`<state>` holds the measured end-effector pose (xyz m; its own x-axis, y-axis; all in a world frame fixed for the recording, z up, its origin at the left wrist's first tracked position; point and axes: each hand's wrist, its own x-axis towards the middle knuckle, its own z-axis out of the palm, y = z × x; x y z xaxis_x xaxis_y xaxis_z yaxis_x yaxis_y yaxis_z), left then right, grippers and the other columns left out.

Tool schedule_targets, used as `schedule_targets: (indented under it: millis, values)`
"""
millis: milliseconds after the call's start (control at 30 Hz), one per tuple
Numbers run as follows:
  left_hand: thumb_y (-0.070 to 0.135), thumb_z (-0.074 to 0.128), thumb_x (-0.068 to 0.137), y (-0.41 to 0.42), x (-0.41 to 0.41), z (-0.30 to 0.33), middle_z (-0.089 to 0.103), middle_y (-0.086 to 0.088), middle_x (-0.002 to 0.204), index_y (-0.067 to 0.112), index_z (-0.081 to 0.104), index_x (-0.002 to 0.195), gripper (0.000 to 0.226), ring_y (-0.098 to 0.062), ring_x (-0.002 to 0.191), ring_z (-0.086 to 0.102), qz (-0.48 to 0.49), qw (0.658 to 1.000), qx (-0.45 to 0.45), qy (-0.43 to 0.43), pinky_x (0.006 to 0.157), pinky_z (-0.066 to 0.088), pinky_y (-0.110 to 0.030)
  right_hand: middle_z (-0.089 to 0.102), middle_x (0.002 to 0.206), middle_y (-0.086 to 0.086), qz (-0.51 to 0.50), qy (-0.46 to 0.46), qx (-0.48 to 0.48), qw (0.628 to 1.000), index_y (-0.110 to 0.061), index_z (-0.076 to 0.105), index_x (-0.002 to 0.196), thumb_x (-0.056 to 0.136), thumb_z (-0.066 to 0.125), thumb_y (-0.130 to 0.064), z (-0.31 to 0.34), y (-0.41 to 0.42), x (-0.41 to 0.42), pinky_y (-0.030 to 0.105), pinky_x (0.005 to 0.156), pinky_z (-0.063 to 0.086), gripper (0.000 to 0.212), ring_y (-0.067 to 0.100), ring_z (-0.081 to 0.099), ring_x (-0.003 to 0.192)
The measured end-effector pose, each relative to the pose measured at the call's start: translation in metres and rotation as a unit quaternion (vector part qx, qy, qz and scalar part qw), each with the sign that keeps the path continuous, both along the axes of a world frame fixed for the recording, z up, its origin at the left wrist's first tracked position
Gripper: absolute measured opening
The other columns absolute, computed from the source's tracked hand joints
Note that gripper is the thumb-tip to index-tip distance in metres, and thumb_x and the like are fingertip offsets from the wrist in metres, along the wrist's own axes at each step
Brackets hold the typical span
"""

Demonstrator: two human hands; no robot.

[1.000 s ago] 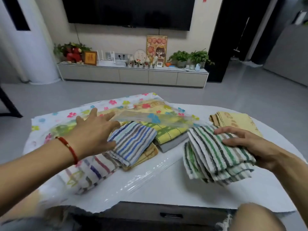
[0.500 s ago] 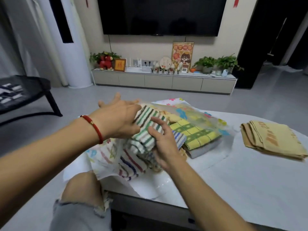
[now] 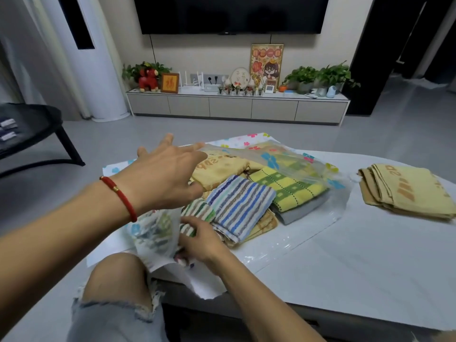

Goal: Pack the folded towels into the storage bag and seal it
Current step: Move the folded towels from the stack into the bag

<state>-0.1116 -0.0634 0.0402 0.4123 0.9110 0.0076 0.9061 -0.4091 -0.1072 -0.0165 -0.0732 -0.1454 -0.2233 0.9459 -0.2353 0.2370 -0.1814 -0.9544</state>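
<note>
So far most of the towels sit inside the storage bag [image 3: 318,169], which lies open-mouthed toward the near left of the table [image 3: 345,255]. The right hand [image 3: 202,239] pushes a green striped towel [image 3: 197,213] in, fingers closed on its near edge. The left hand [image 3: 167,174], fingers spread apart, lifts the clear flowered top layer. One folded tan towel [image 3: 407,188] waits well apart at the right. Sealing is not yet done. The bag looks thin and floppy, bulging over its stacks.
</note>
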Motion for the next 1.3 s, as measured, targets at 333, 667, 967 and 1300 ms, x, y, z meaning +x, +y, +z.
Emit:
schedule_targets:
  millis: [333, 667, 967, 1300]
  values:
    - [0.042, 0.052, 0.087, -0.002, 0.0, -0.005, 0.019, 0.014, 0.163, 0.032, 0.034, 0.148, 0.065, -0.036, 0.149, 0.013, -0.009, 1.0, 0.011, -0.021, 0.104, 0.034, -0.07, 0.032, 0.162, 0.017, -0.159, -0.5, 0.186, 0.831, -0.028, 0.04, 0.155, 0.102, 0.045, -0.049, 0.002, 0.052, 0.121, 0.051, 0.117, 0.031, 0.057, 0.04, 0.031, 0.145]
    - [0.042, 0.051, 0.088, -0.003, 0.003, -0.004, 0.019, 0.017, 0.163, 0.033, 0.034, 0.148, 0.063, -0.035, 0.149, 0.014, -0.005, 1.0, 0.016, -0.023, 0.104, 0.034, -0.069, 0.067, 0.099, 0.013, -0.341, -0.217, 0.129, 0.905, -0.005, 0.062, 0.1, 0.101, 0.057, -0.023, 0.0, 0.089, 0.137, 0.034, 0.072, 0.044, 0.019, 0.031, 0.06, 0.087]
    - [0.047, 0.048, 0.09, -0.002, 0.021, -0.018, 0.008, 0.01, 0.166, 0.035, 0.033, 0.146, 0.06, -0.038, 0.149, 0.013, -0.035, 0.998, 0.05, -0.008, 0.106, 0.032, -0.07, 0.047, 0.143, 0.014, -0.21, -0.339, 0.201, 0.895, -0.02, 0.046, 0.15, 0.097, 0.061, -0.049, -0.002, 0.046, 0.157, 0.041, 0.101, 0.047, 0.062, 0.031, 0.047, 0.131]
    - [0.051, 0.05, 0.088, 0.024, 0.13, -0.041, 0.02, -0.003, 0.163, 0.041, 0.047, 0.139, 0.051, -0.042, 0.145, 0.016, -0.14, 0.983, 0.109, 0.05, 0.106, 0.026, -0.071, 0.073, 0.117, -0.003, -0.107, -0.366, 0.078, 0.921, -0.028, 0.071, 0.122, 0.092, 0.068, -0.041, 0.025, -0.031, 0.3, 0.026, 0.08, 0.048, 0.033, 0.012, 0.068, 0.096]
